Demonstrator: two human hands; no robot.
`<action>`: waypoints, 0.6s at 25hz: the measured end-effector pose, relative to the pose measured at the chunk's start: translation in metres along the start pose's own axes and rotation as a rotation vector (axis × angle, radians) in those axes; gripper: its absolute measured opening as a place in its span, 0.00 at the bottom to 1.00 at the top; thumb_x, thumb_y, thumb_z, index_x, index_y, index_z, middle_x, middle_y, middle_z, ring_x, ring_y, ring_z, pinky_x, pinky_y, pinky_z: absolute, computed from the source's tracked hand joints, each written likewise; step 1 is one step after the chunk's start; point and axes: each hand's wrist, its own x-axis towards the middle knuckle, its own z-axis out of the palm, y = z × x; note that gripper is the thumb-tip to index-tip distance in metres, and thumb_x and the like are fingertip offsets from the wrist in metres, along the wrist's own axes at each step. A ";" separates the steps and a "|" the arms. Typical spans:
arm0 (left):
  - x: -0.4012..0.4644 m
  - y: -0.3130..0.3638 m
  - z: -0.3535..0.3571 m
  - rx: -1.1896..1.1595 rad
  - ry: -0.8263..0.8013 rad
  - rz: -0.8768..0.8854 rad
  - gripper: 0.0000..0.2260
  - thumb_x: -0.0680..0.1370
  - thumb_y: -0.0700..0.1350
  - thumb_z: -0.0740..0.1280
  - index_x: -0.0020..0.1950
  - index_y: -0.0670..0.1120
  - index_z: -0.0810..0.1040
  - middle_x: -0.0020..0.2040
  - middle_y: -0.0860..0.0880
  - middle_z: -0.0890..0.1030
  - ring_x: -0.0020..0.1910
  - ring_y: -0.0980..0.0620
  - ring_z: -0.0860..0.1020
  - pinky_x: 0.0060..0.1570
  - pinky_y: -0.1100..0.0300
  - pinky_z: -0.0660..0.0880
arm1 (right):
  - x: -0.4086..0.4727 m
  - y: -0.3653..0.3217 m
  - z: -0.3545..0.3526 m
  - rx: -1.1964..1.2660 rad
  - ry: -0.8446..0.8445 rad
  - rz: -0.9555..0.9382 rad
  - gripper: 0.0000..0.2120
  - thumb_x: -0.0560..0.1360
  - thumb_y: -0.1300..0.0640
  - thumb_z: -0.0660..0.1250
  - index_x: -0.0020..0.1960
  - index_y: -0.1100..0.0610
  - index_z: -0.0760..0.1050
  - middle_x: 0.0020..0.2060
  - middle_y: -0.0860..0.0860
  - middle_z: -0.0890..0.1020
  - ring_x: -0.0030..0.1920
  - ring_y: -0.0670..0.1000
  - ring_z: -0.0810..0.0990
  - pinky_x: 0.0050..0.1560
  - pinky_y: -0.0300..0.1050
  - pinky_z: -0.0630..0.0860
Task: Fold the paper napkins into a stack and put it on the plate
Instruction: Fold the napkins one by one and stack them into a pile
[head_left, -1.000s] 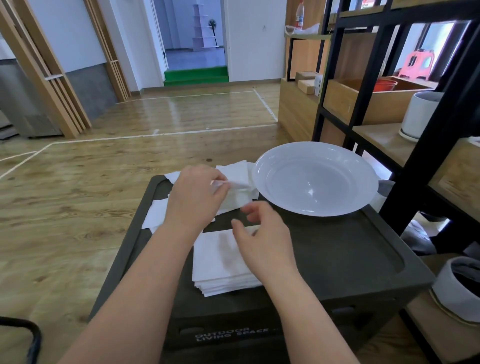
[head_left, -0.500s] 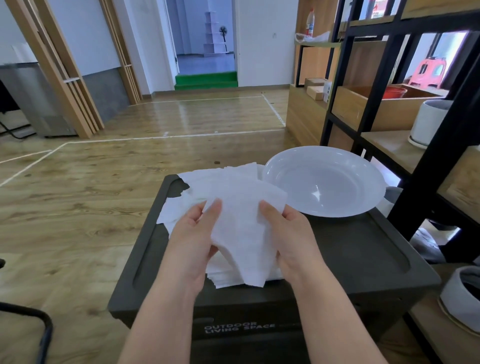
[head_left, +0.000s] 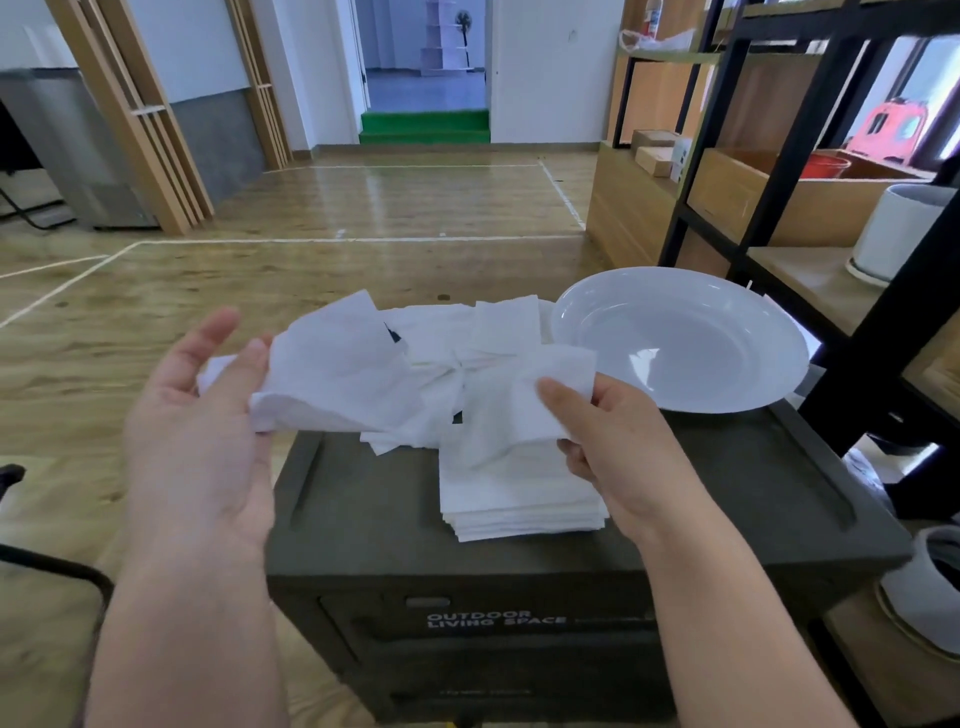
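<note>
One white paper napkin (head_left: 363, 384) hangs stretched between my hands above a dark box. My left hand (head_left: 202, 431) pinches its left end with the palm turned up. My right hand (head_left: 618, 441) grips its right end between thumb and fingers. Under the right hand a stack of folded napkins (head_left: 519, 499) lies on the box lid (head_left: 727, 483). Loose unfolded napkins (head_left: 493, 327) lie at the lid's far edge. An empty white plate (head_left: 680, 338) sits on the lid's far right corner, apart from the hands.
The dark box reads OUTDOOR LIVING SPACE on its front. A black-framed wooden shelf (head_left: 769, 171) stands close on the right with a white pot (head_left: 893, 234) on it. A black chair frame (head_left: 31, 556) is at the left edge. Wooden floor spreads to the left and beyond.
My hands have moved apart and spread the napkin sideways, left hand out over the floor. One second ago the hands were low at the loose napkins and the stack.
</note>
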 end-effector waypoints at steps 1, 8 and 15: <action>0.000 -0.001 -0.001 -0.023 0.021 -0.005 0.10 0.78 0.36 0.65 0.53 0.51 0.78 0.34 0.57 0.84 0.38 0.59 0.83 0.37 0.67 0.78 | -0.001 -0.002 0.002 0.041 -0.063 0.010 0.08 0.76 0.48 0.65 0.48 0.49 0.82 0.39 0.43 0.84 0.25 0.38 0.73 0.30 0.31 0.71; 0.000 -0.005 -0.002 -0.077 0.058 -0.042 0.10 0.77 0.35 0.65 0.50 0.49 0.78 0.42 0.51 0.83 0.38 0.57 0.84 0.35 0.66 0.78 | 0.005 0.017 0.008 -0.596 0.138 -0.001 0.09 0.75 0.52 0.64 0.45 0.56 0.79 0.39 0.50 0.82 0.40 0.50 0.80 0.36 0.38 0.72; 0.001 -0.008 -0.001 -0.081 0.040 -0.043 0.10 0.77 0.35 0.66 0.52 0.49 0.78 0.49 0.48 0.82 0.42 0.56 0.84 0.40 0.64 0.79 | 0.009 0.019 -0.003 -0.576 0.095 0.081 0.07 0.73 0.51 0.67 0.42 0.54 0.80 0.38 0.49 0.83 0.40 0.50 0.81 0.33 0.39 0.72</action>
